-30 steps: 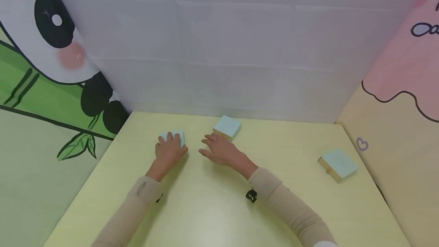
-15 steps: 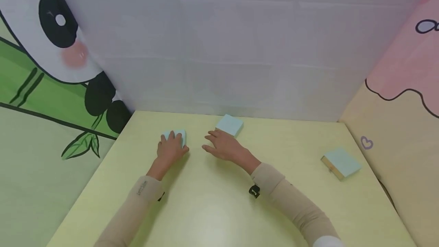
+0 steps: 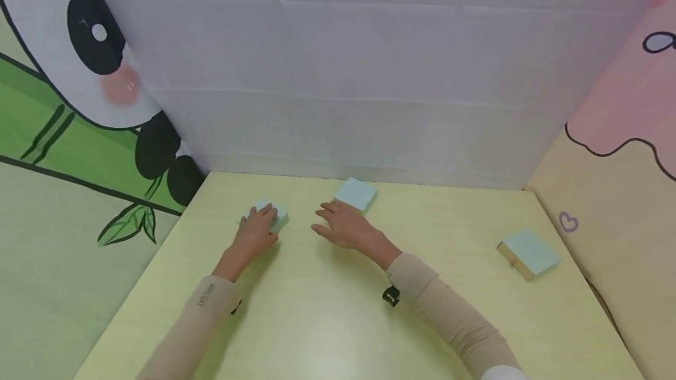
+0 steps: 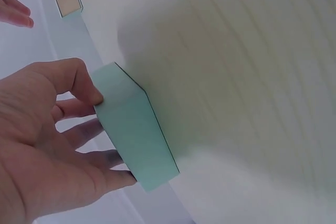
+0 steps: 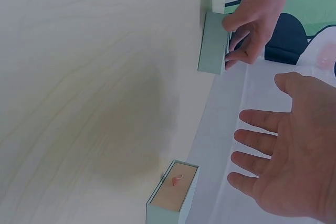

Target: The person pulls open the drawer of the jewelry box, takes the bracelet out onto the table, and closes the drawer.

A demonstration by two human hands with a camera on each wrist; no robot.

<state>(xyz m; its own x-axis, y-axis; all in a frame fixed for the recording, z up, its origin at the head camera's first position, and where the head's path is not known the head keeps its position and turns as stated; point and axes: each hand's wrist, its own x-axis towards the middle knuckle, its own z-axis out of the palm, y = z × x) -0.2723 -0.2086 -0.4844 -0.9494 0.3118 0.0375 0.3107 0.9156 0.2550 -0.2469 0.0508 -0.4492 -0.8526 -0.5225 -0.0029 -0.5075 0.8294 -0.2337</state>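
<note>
On the far left of the table, my left hand (image 3: 253, 230) holds a pale blue-green box (image 3: 281, 220) from above. In the left wrist view the bent thumb touches one corner of the box and the fingers spread over its upper side. My right hand (image 3: 345, 227) hovers, fingers extended and apart, just in front of a second box (image 3: 357, 193), partly covering it in the head view. In the right wrist view nothing lies in that hand, and the second box shows a tan end (image 5: 170, 190) with a small reddish tab.
A third matching box (image 3: 530, 252), tan along one side, lies near the right edge of the yellow table (image 3: 327, 321). A white wall sheet (image 3: 348, 75) rises directly behind the table, with cartoon-printed panels at both sides.
My left hand has shifted slightly left and turned, and the box under it has rotated so one corner faces nearer. The right hand stays almost where it was.
</note>
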